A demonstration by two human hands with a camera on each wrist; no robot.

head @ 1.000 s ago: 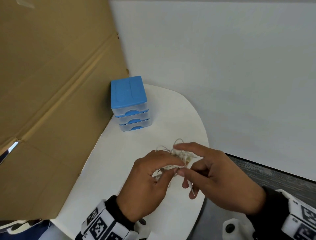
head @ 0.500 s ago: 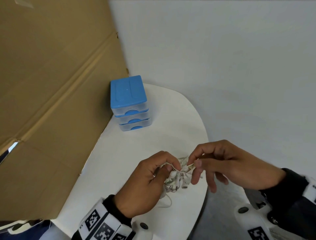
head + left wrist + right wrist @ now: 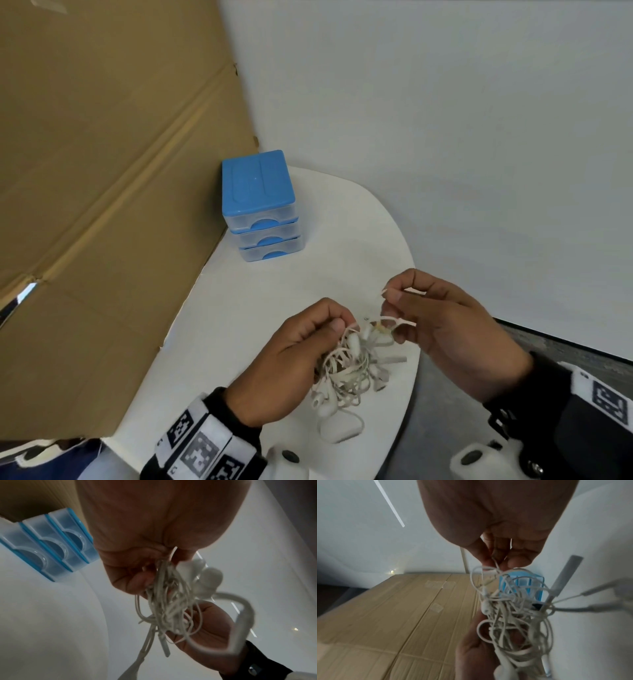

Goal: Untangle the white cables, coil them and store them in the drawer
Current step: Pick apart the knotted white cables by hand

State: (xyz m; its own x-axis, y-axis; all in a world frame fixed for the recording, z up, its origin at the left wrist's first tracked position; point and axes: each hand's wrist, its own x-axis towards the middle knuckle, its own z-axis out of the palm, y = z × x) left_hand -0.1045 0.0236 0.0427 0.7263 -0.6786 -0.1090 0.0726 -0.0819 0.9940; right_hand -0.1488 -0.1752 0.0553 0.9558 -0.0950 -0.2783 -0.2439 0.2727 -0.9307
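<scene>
A tangled bundle of white cables [image 3: 352, 370] with earbuds and plugs hangs between both hands above the white table [image 3: 260, 308]. My left hand [image 3: 298, 353] grips the bundle's upper left side with curled fingers; the wrist view shows the cables [image 3: 168, 601] bunched in its fingers [image 3: 137, 580]. My right hand [image 3: 442, 329] pinches a thin strand at the tangle's top right, seen up close as cables [image 3: 513, 608] under pinching fingertips [image 3: 496, 559]. A small blue drawer unit [image 3: 262, 205] with three closed clear drawers stands at the table's far left.
A large cardboard box [image 3: 102, 205] borders the table's left side. A white wall [image 3: 445, 137] stands behind. The table's curved right edge [image 3: 411, 377] drops off to grey floor [image 3: 496, 428] beneath my right hand.
My right hand has pulled up and right, drawing a strand out of the tangle. The bundle now hangs lower and looser below my left hand.
</scene>
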